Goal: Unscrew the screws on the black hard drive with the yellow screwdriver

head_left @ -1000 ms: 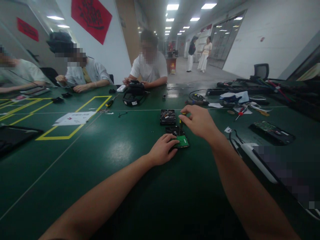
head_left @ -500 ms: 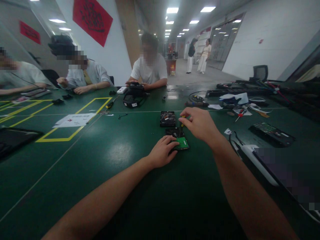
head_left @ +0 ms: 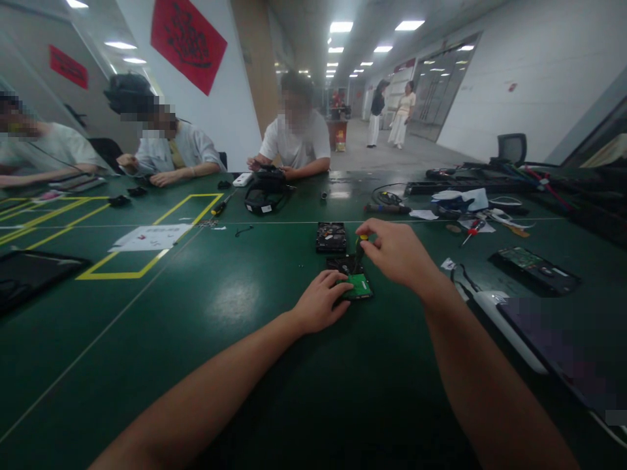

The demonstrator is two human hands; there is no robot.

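Observation:
A hard drive with a green circuit board lies in front of me on the dark green table. My left hand holds it from the left, fingers over the board and thumb near its front edge. Between thumb and fingers, my right hand grips the top of a screwdriver with a yellow and black handle. The screwdriver stands nearly upright over the drive's far part; its tip is too small to make out. Just behind lies a second hard drive, touched by neither hand.
Another hard drive lies to the right, beyond a large flat dark device. A red screwdriver, cables and papers sit at the back right. A black headset stands across the table, where several people sit. Left lies a paper sheet.
The whole view has shifted slightly down. My right hand has turned a little at the screwdriver, whose yellow top now shows more. My left hand stays on the hard drive.

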